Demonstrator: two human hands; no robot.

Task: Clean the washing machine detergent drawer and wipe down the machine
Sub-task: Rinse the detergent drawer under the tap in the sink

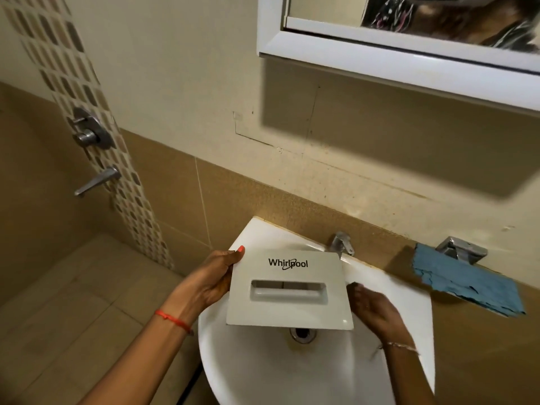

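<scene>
head view: the white detergent drawer is held over the white sink, front face up, hiding part of the bowl. the left hand grips its left edge with closed fingers. the right hand is by the right edge; i cannot tell if it grips. the tap is just behind the drawer. a blue cloth hangs on the right, near the sink. the mirror is high above. the floor on the left is open.

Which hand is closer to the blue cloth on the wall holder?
Right. The right hand is at the drawer's right edge, on the side of the blue cloth. The left hand grips the drawer's far-left edge.
</scene>
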